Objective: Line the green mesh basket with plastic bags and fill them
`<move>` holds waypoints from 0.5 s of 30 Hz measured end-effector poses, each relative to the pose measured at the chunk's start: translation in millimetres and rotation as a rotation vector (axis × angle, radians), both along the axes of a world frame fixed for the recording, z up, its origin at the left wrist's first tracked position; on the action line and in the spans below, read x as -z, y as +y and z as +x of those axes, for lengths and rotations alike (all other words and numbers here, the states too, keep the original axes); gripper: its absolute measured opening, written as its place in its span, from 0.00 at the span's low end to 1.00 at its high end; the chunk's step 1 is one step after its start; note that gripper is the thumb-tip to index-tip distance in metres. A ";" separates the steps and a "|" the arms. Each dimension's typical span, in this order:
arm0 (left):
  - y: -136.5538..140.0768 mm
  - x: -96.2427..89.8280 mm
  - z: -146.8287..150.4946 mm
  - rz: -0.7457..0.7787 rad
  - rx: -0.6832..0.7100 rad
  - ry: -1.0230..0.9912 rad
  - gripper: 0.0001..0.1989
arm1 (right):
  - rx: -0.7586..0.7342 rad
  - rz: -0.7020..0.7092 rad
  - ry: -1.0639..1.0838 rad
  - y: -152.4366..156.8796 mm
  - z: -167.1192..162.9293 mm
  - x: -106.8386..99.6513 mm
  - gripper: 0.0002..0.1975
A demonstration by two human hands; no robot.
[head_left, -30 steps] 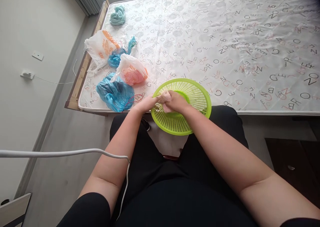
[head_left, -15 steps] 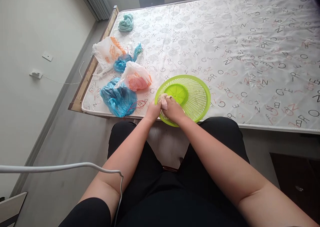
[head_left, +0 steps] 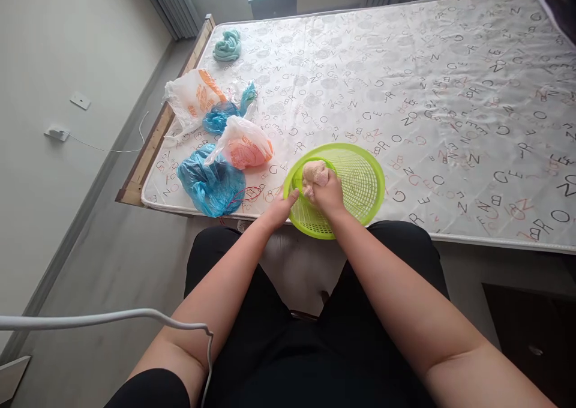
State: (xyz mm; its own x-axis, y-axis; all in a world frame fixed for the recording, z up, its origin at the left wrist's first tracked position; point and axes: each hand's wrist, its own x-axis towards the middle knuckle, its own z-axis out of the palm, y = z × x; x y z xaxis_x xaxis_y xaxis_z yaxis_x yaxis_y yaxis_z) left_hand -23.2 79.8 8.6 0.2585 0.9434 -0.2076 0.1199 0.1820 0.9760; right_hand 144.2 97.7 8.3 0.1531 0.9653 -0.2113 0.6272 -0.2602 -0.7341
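Note:
A green plastic basket (head_left: 380, 183) with mesh sides rests at the near edge of the mattress, tilted toward me. My left hand (head_left: 282, 209) grips its left rim, with the thumb over the edge and the other fingers hidden. Bunched in my right hand (head_left: 330, 195) is a pale pink cloth (head_left: 315, 173), held over the inside of the basket. The cloth covers part of the basket's round solid base, and I cannot tell whether it touches there.
On the mattress (head_left: 432, 156), left of the basket, lie a blue plastic bag (head_left: 211, 183), a white bag with pink contents (head_left: 246, 147), another white bag (head_left: 193, 99) and a small blue bag (head_left: 220, 117). A teal cloth (head_left: 227, 45) lies farther back. A white cable (head_left: 135, 315) crosses my left arm.
My right hand has moved right and slightly up with the cloth, away from my left hand. More of the cloth shows. The basket appears slightly lower and farther right.

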 end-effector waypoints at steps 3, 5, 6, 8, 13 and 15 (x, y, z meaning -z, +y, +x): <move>-6.9 0.0 6.0 0.131 0.088 0.045 0.31 | -0.019 -0.117 0.080 0.9 -4.4 6.9 0.27; -7.7 0.9 8.5 0.152 0.064 0.058 0.30 | -0.059 -0.208 0.218 -0.8 -12.0 7.9 0.25; -6.5 1.1 8.5 0.127 0.024 0.049 0.29 | -0.041 -0.242 0.305 -1.1 -15.2 6.3 0.24; -1.4 0.5 6.0 0.036 -0.079 0.004 0.27 | 0.002 -0.297 0.496 0.7 -17.5 -1.3 0.22; 18.4 -3.6 -8.5 -0.021 -0.262 -0.086 0.25 | -0.126 -0.211 0.743 11.0 2.8 -33.2 0.18; 24.0 -4.5 -12.3 -0.027 -0.290 -0.118 0.24 | -0.057 0.068 0.637 12.6 14.4 -43.4 0.21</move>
